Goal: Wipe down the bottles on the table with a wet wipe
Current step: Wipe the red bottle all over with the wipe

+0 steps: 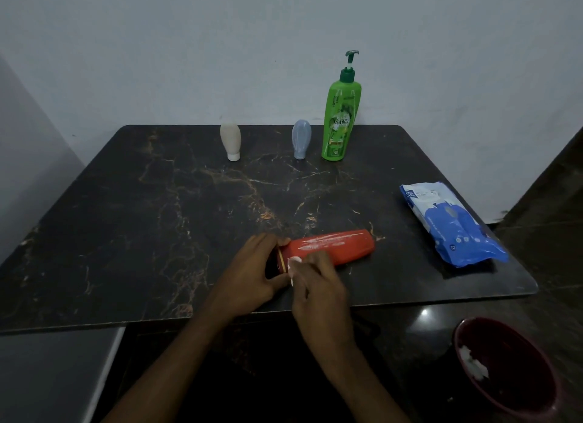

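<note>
So the red bottle [331, 247] is lying on its side near the front edge of the dark marble-look table [126, 217], cap end pointing left toward the person. The left hand [258, 274] has its fingers [268, 243] curled round that cap end, holding it down. The right hand [318, 284] has a small white wet wipe [293, 265] bunched up in its curled fingers and pressed against the bottle just beside the cap (only a bit of the wipe peeks out).

Along the back edge, well apart from the hands, there's a beige squeeze tube [230, 140] and a grey-blue squeeze tube [301, 139], both standing on their caps. Just right of the grey-blue one stands a tall green Vatika pump bottle [339, 120].

The blue and white wipes pack [451, 224] lies flat near the right edge. Down on the floor at the lower right sits a dark red bin [536, 400] with some crumpled white wipes [473, 364] inside.
</note>
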